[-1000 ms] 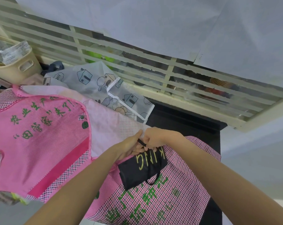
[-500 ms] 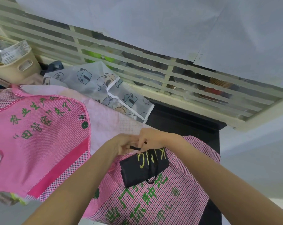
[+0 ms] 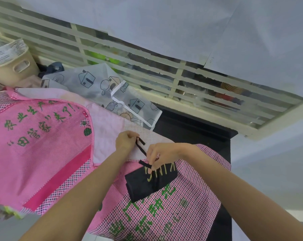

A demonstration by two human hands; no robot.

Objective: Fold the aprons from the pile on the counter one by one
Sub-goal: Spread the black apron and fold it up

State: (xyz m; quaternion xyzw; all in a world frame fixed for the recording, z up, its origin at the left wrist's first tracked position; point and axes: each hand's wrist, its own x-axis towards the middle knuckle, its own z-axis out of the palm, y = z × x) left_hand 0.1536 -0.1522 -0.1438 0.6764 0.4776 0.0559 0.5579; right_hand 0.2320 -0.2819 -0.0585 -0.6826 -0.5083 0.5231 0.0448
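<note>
A black apron [image 3: 150, 181], folded into a small bundle with yellow-green letters on it, is laid on a pink checked apron [image 3: 157, 216] with green characters, near the right end of the dark bench [image 3: 192, 126]. A black strap [image 3: 141, 148] of the folded apron is stretched between the two hands. One end is pinched by the left hand [image 3: 125, 140], whose fingers are curled around it, above and to the left of the bundle. The other part of the strap is gripped by the right hand [image 3: 162, 156], just over the upper edge of the bundle. To the left, a second pink apron [image 3: 37, 145] with green characters is spread flat over a pale pink cloth [image 3: 105, 126]. Behind it, a translucent apron [image 3: 102, 87] printed with little houses is seen against the slatted window [image 3: 147, 66]. A beige basket [image 3: 13, 66] is placed in the far left corner.
</note>
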